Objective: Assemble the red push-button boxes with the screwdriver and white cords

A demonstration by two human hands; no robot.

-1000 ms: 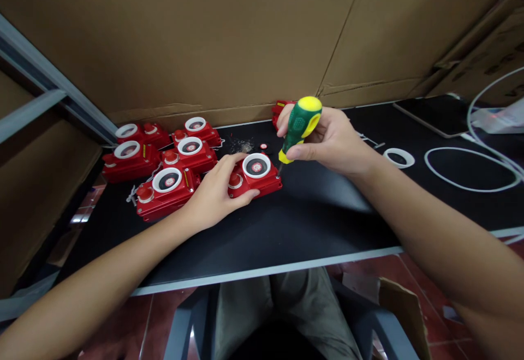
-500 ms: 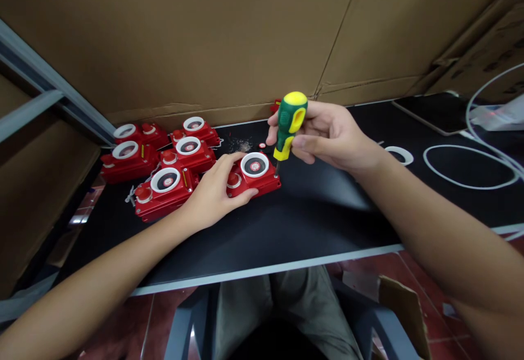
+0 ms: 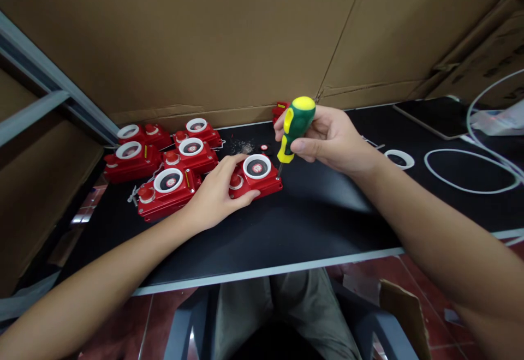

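While the left hand (image 3: pixel 221 188) is clasping the red alarm unit (image 3: pixel 257 169) mid-view, the right hand (image 3: pixel 329 139) is gripping the screwdriver (image 3: pixel 302 115) at its four-o'clock screw (image 3: pixel 278 178), the handle's yellow inset (image 3: pixel 289 121) now facing nine, not three, o'clock, suggesting turning.

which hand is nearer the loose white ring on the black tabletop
Right. The right hand is left of the loose white ring; the left hand is farther left, on a red rectangular box.
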